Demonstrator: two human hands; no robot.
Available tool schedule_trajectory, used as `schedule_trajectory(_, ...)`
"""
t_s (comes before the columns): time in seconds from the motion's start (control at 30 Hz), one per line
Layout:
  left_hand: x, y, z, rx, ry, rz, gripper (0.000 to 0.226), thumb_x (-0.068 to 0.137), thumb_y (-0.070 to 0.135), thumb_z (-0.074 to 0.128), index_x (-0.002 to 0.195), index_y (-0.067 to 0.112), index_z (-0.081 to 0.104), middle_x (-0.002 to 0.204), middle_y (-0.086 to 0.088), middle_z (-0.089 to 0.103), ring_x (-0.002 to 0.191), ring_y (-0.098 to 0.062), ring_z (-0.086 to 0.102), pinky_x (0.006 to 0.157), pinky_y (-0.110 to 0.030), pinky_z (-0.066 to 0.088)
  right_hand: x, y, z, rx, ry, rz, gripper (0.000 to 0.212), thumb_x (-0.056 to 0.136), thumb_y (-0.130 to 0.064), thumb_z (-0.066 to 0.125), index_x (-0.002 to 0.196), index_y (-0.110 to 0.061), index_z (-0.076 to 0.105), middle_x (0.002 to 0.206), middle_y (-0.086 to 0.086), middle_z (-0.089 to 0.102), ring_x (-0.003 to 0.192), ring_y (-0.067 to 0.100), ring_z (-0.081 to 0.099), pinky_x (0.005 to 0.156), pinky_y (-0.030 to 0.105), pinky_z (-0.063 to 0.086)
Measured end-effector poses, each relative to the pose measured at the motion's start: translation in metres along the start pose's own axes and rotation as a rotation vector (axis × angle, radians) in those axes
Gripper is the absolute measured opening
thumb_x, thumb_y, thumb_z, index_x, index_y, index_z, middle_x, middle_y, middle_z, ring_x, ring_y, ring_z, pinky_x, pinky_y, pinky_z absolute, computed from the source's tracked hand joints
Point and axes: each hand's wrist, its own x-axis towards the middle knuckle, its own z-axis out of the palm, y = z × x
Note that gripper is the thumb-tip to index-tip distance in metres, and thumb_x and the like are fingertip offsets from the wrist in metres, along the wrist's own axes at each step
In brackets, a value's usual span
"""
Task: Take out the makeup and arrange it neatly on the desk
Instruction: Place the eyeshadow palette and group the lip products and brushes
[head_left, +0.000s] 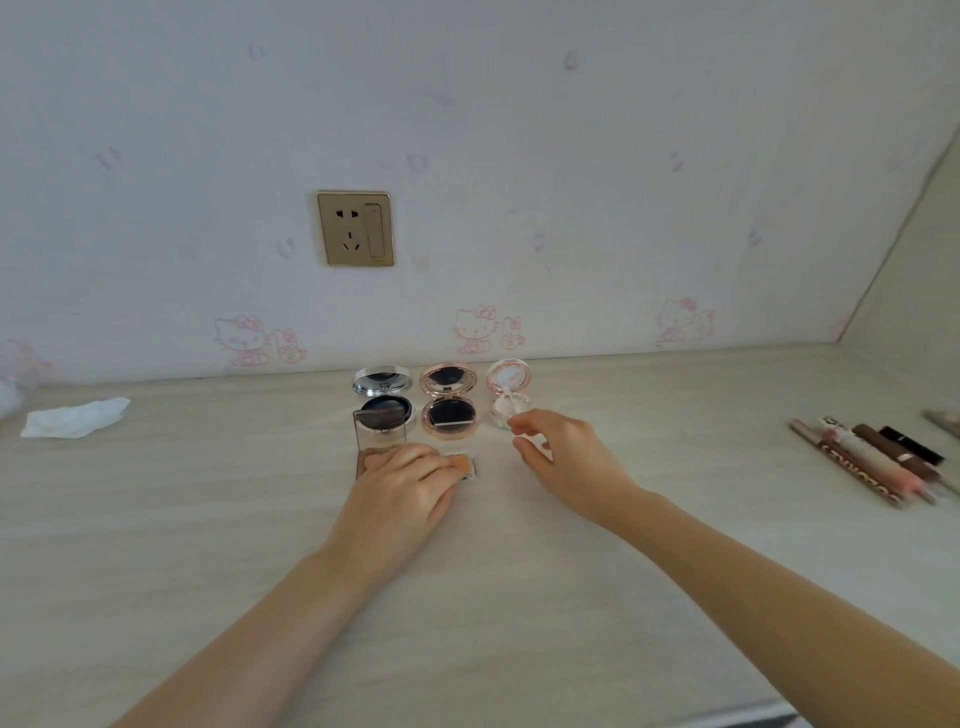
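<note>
Three open round compacts stand in a row by the wall: a silver one (382, 395), a rose-gold one (448, 399) and a small white one (509, 388). In front of the silver one lies an open brown palette (378, 428) with a clear lid. My left hand (402, 486) rests flat on its base, and the fingertips touch a small orange pan (461, 464). My right hand (563, 457) hovers just in front of the white compact, thumb and forefinger pinching a small clear piece that is hard to make out.
Several lip and brow sticks (872, 460) lie side by side at the desk's right. A crumpled white tissue (75, 417) sits far left. A gold wall socket (356, 228) is above the compacts. The pale wooden desk (208, 519) meets a side wall at right.
</note>
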Motion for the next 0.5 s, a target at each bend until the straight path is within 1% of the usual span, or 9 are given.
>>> schedule_trajectory(0.13, 0.017, 0.027, 0.002, -0.091, -0.003, 0.037, 0.027, 0.09, 0.025, 0.048, 0.094, 0.019, 0.074, 0.097, 0.009, 0.071, 0.096, -0.014, 0.064, 0.082, -0.03, 0.052, -0.025, 0.017, -0.026, -0.144, -0.047, 0.035, 0.031, 0.098, -0.026, 0.048, 0.126, -0.018, 0.057, 0.124, -0.005, 0.061, 0.118, 0.014, 0.052, 0.095, 0.033, 0.045)
schedule_trajectory(0.27, 0.042, 0.071, 0.014, -0.164, -0.02, 0.074, 0.029, 0.089, 0.025, 0.046, 0.094, 0.019, 0.073, 0.094, 0.009, 0.071, 0.091, -0.013, 0.064, 0.076, -0.027, 0.053, -0.056, 0.04, -0.06, -0.238, -0.068, 0.096, 0.034, 0.099, -0.027, 0.045, 0.131, -0.019, 0.053, 0.129, -0.003, 0.057, 0.123, 0.016, 0.048, 0.096, 0.034, 0.044)
schedule_trajectory(0.37, 0.058, 0.106, 0.029, -0.217, -0.045, 0.077, 0.031, 0.088, 0.026, 0.044, 0.093, 0.019, 0.073, 0.092, 0.01, 0.072, 0.087, -0.014, 0.065, 0.074, -0.025, 0.052, -0.08, 0.062, -0.086, -0.267, -0.054, 0.149, 0.034, 0.099, -0.028, 0.045, 0.131, -0.019, 0.053, 0.13, -0.003, 0.057, 0.123, 0.015, 0.047, 0.096, 0.031, 0.043)
schedule_trajectory(0.43, 0.069, 0.129, 0.039, -0.254, -0.056, 0.028, 0.028, 0.086, 0.026, 0.047, 0.093, 0.02, 0.074, 0.09, 0.01, 0.072, 0.087, -0.015, 0.066, 0.073, -0.025, 0.052, -0.098, 0.078, -0.104, -0.28, -0.03, 0.183, 0.034, 0.099, -0.028, 0.045, 0.13, -0.018, 0.054, 0.129, -0.003, 0.057, 0.123, 0.015, 0.047, 0.096, 0.028, 0.042)
schedule_trajectory(0.5, 0.081, 0.154, 0.05, -0.274, -0.067, 0.012, 0.023, 0.082, 0.024, 0.055, 0.093, 0.019, 0.075, 0.089, 0.009, 0.073, 0.087, -0.016, 0.067, 0.073, -0.026, 0.052, -0.116, 0.095, -0.121, -0.292, -0.008, 0.222, 0.033, 0.099, -0.028, 0.045, 0.129, -0.018, 0.055, 0.128, -0.003, 0.058, 0.123, 0.015, 0.047, 0.095, 0.027, 0.041)
